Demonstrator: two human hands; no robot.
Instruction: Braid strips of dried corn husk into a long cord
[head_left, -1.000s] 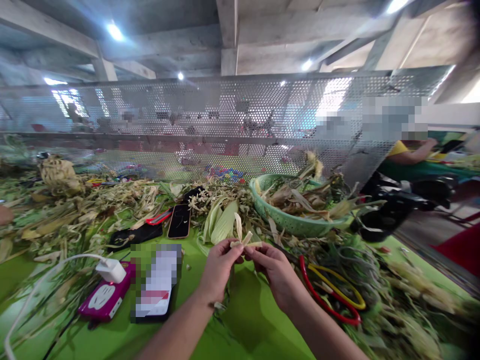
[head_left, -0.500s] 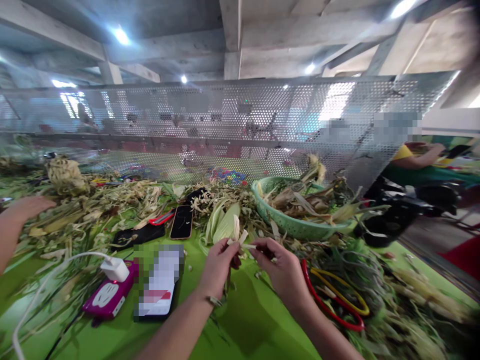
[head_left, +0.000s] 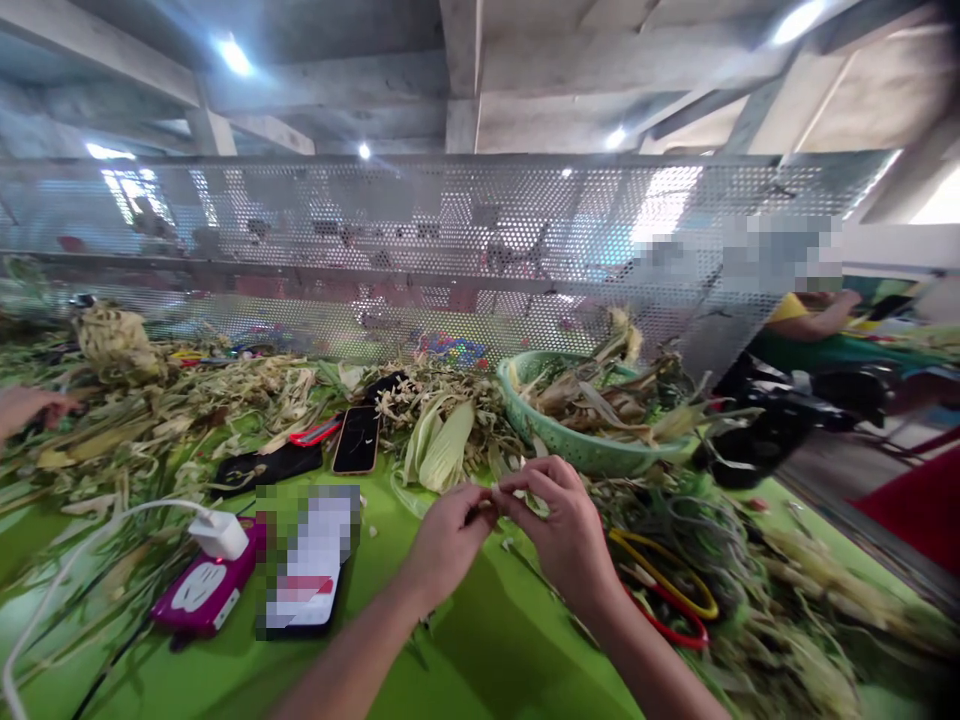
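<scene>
Above the green tabletop [head_left: 487, 640], my left hand [head_left: 450, 530] and my right hand [head_left: 559, 515] meet fingertip to fingertip, both closed in a pinch. Between them is a narrow strip of dried corn husk, mostly hidden by the fingers. Just beyond my left hand lie broad pale-green corn husks [head_left: 448, 450]. To the right of my right hand are red and yellow loops [head_left: 694, 590], partly covered by the forearm.
A green basket [head_left: 517, 412] of dry husks stands behind my right hand. Leftward lie a black phone [head_left: 355, 440], a lit phone [head_left: 311, 570], a purple power bank [head_left: 202, 590] and husk piles [head_left: 187, 410]. Another person's hand [head_left: 30, 408] reaches in at the far left.
My hands have come closer together, and the pale husk pieces that stuck up from my fingers are now mostly out of sight. The other person's hand at left has drawn back.
</scene>
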